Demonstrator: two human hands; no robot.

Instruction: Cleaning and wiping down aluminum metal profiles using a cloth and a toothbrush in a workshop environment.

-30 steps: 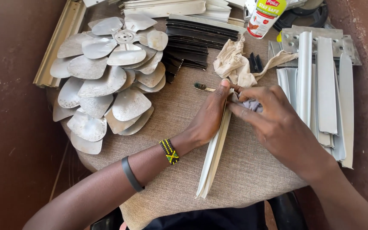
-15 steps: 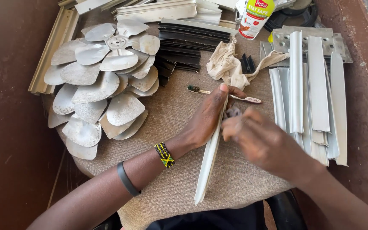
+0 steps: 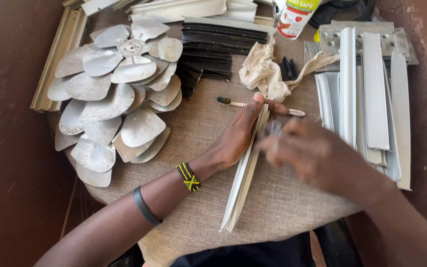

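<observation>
A long pale metal slat [image 3: 243, 183] lies lengthwise on the cloth-covered surface [image 3: 193, 123], pointing toward me. My left hand [image 3: 238, 136] rests flat along its far half and holds it down, fingertips near the slat's far end. My right hand [image 3: 312, 153] is blurred with motion just right of the slat's upper part, with a small grey wad [image 3: 273, 129] pressed under its fingers against the slat. A toothbrush [image 3: 233, 103] lies crosswise beyond my left fingertips.
A heap of silvery metal fan blades [image 3: 109, 99] fills the left side. Black strips [image 3: 213, 54] and a crumpled beige rag [image 3: 263, 74] lie at the back. More pale slats [image 3: 371, 99] are stacked on the right, with a white bottle [image 3: 297, 17] behind.
My right hand has slid down along the slat toward me, from its far end to mid-length. My left hand has stayed pressed on the slat.
</observation>
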